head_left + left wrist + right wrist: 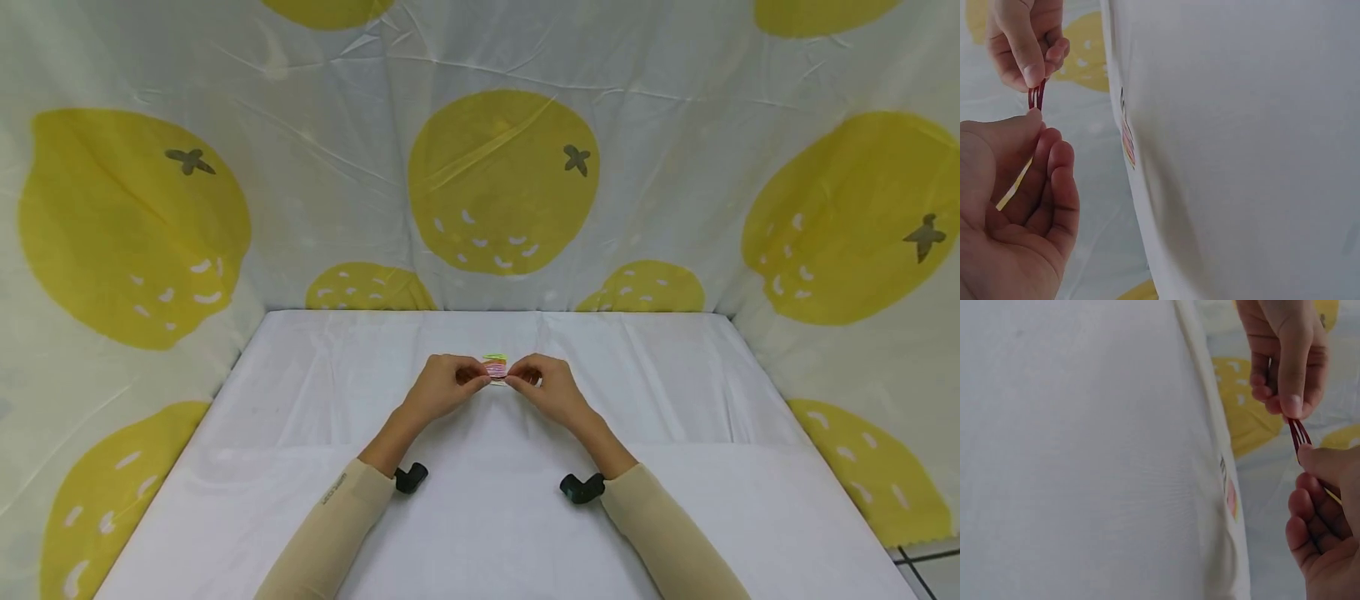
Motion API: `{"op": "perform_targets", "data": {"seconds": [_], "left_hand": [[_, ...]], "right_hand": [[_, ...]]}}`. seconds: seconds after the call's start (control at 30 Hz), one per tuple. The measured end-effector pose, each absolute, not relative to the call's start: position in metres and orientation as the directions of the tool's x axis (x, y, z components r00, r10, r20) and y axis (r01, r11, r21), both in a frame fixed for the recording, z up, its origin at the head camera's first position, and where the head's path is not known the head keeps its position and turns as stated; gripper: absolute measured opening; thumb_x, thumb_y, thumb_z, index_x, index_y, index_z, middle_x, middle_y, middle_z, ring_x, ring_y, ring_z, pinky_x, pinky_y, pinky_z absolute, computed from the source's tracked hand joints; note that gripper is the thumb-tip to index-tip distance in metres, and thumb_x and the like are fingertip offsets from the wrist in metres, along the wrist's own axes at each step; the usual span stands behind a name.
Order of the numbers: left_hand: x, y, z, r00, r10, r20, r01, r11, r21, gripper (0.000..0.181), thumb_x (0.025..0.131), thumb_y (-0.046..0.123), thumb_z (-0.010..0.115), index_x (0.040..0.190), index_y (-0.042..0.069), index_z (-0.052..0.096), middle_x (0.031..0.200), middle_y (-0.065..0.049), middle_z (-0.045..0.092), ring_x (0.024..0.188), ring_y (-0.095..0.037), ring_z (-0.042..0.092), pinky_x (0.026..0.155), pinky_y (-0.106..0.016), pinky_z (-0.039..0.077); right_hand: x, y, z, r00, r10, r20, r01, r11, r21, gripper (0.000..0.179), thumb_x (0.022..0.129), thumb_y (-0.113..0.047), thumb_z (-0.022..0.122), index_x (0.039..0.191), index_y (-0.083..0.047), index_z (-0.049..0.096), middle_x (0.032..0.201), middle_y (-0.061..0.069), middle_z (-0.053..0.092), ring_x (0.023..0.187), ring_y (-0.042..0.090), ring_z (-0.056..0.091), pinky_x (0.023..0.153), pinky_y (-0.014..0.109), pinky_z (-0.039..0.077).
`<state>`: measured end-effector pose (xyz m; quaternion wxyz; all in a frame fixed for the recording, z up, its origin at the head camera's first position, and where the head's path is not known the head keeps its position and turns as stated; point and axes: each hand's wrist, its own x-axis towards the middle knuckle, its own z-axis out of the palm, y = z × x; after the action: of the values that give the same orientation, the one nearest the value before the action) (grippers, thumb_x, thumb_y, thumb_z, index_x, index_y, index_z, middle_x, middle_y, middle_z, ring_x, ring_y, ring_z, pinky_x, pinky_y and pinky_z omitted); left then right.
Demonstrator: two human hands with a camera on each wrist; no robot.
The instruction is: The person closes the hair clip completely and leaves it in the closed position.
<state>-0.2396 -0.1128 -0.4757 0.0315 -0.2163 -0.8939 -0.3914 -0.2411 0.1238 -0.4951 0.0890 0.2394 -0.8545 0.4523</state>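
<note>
My left hand (447,387) and right hand (551,390) meet near the far middle of the white table. Between their thumbs and fingertips they pinch the two ends of a small bundle of thin dark red bands (1035,97). White shows between the red strands in the right wrist view, where the bands (1298,432) run from one hand to the other. Just beyond the fingertips, thin coloured bands (495,364) in lime green, orange and pink lie in rows on the cloth. Both wrist views show this coloured patch at a steep slant.
A white cloth (495,517) with soft creases covers the table. Behind it and on both sides hangs a pale curtain (660,192) printed with yellow lemons. Black wrist devices (582,489) sit at the cuffs of both beige sleeves (660,533).
</note>
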Motion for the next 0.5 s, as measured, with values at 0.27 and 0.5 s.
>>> {"op": "perform_targets", "data": {"seconds": [0.27,0.5], "left_hand": [[-0.25,-0.113,-0.479,-0.899,0.421,0.121,0.393,0.653,0.647,0.007,0.093,0.021,0.077,0.09,0.014,0.078,0.079,0.006,0.073,0.072,-0.006,0.061,0.07,-0.025,0.051],[-0.257,-0.113,-0.482,-0.901,0.431,0.057,0.365,0.681,0.635,0.005,0.092,0.017,0.078,0.088,0.015,0.079,0.078,0.007,0.074,0.07,-0.005,0.06,0.071,-0.025,0.05]], "right_hand": [[-0.248,0.121,-0.504,-0.907,-0.354,0.227,-0.393,0.524,-0.755,0.007,0.095,-0.016,0.075,0.1,-0.011,0.078,0.088,0.0,0.073,0.077,0.011,0.058,0.069,0.023,0.049],[-0.251,0.117,-0.507,-0.924,-0.352,0.151,-0.336,0.555,-0.761,0.006,0.095,-0.014,0.075,0.1,-0.012,0.078,0.087,-0.001,0.071,0.076,0.011,0.058,0.069,0.023,0.049]]}}
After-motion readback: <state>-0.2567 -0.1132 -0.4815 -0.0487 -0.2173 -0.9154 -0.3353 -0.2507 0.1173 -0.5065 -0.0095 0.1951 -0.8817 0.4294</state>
